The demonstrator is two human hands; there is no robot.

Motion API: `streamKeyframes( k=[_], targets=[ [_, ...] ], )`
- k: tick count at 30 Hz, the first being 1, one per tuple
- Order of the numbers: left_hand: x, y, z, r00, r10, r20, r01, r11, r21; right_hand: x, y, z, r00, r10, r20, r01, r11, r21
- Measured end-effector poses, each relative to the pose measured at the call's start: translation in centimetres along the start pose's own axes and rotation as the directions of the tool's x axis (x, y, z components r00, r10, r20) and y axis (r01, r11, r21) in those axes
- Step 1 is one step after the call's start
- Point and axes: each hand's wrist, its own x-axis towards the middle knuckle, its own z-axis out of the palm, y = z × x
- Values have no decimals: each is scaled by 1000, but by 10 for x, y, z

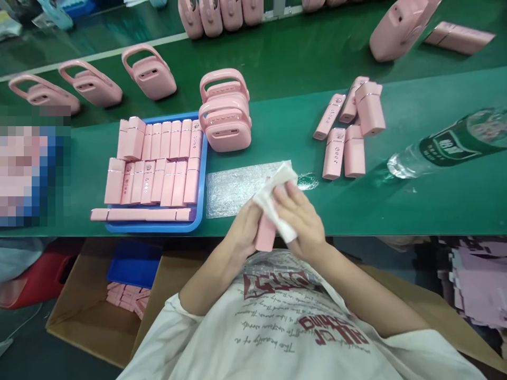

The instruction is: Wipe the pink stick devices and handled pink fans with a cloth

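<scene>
Near the bench's front edge, my left hand [246,228] is wrapped round a small pink rectangular device [265,235], whose lower end sticks out below. My right hand [303,216] presses a white cloth or tissue [277,203] against the device from the right, fingers closed on it. The cloth covers the device's upper part. Just behind the hands lies a clear plastic film strip [233,189] on the green bench. A blue tray [202,184] to the left holds several similar pink devices [168,182] in rows.
Two pink handled units [227,126] stand behind the film. Loose pink devices [354,150] are grouped at right, beside a lying water bottle [443,142]. More handled units [152,76] line the back of the green bench [285,126]. Below, a cardboard box [83,295] holds pink pieces.
</scene>
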Motion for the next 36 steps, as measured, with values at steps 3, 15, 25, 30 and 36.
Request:
streamKeyframes(
  k=[3,15,25,30,36],
  targets=[
    [5,3,-2,1000,5,27,-6,1000,30,2,-1,4,999,-40,-8,40,998,45],
    [16,14,23,866,495,74,-499,865,49,21,16,-12,780,577,245,-624,750,220],
    [69,11,60,794,346,499,-603,350,717,86,74,-90,594,805,-7,-728,533,-431],
    [81,-12,79,617,37,786,-681,-475,557,141,123,-121,390,891,-232,-640,81,-764],
    [98,-16,92,595,15,804,-630,-613,477,148,160,-112,167,973,-160,-509,-54,-859]
  ],
)
